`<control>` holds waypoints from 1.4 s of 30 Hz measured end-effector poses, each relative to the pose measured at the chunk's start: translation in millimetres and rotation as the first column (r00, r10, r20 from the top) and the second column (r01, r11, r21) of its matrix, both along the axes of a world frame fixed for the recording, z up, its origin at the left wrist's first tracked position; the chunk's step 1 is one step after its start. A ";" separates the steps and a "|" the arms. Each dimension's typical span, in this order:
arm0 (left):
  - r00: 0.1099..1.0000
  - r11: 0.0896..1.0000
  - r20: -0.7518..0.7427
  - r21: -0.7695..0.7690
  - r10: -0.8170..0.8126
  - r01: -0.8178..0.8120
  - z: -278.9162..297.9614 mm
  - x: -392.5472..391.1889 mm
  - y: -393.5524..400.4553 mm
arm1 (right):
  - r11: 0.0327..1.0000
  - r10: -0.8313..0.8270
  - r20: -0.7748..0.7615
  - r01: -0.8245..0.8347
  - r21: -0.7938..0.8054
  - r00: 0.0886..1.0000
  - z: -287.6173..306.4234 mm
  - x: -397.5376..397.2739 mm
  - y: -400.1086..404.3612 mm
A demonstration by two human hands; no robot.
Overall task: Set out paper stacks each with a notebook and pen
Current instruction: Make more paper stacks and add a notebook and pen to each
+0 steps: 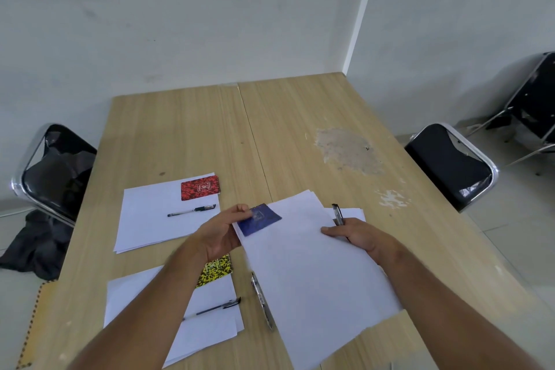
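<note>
Centre of the frame: a white paper stack (315,264), held tilted over the wooden table (300,117). Left hand (222,234) at the stack's upper left edge, fingers closed on a blue notebook (259,219) lying against the top sheet. Right hand (359,234) on the stack's right edge, fingers curled around a black pen (338,215) pointing up the frame. More white sheets just behind that hand. Left of centre, a second paper stack (162,216) flat on the table, carrying a red notebook (199,188) at its upper right corner and a pen (192,211) below it. Lower left, a third paper stack (168,318) with a yellow-black notebook (216,270) and a pen (216,308), partly crossed by the left forearm. Black chairs at left (54,171) and right (450,162) of the table
</note>
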State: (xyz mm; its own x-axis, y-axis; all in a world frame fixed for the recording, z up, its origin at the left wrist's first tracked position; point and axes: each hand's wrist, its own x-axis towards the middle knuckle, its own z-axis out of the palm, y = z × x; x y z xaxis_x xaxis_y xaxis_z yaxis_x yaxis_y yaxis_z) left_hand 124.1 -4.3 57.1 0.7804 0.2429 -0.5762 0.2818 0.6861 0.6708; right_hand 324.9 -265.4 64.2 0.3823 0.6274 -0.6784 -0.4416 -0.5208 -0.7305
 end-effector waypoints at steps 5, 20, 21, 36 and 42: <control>0.990 0.992 -0.105 0.073 -0.091 0.099 -7.9 1.7 12.5 | 1.000 0.002 0.007 -0.002 0.025 1.000 2.6 3.4 1.1; 0.983 0.992 -0.144 0.072 0.115 -0.105 -37.1 17.6 0.1 | 0.997 0.065 0.177 -0.058 -0.046 0.982 -7.6 10.2 6.9; 0.981 0.991 -0.183 0.128 0.070 -0.046 -39.0 20.3 0.4 | 0.996 0.077 0.209 -0.066 -0.058 0.975 -7.3 13.6 6.3; 0.952 0.943 -0.282 0.269 -0.115 0.194 -58.7 127.4 15.4 | 0.915 0.345 0.881 0.093 -0.392 0.324 -15.0 124.4 38.6; 0.967 0.979 -0.244 0.202 0.079 -0.029 -87.2 206.9 4.4 | 0.922 0.350 0.896 0.068 -0.381 0.272 -34.6 163.5 60.3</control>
State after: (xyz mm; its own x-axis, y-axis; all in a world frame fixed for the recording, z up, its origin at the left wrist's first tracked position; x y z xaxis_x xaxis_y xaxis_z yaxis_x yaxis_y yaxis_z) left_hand 331.0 0.1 -30.1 0.6006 0.4076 -0.6878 0.4235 0.5674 0.7061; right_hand 488.4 -205.0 29.6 0.7976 0.6011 -0.0503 0.5459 -0.7548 -0.3637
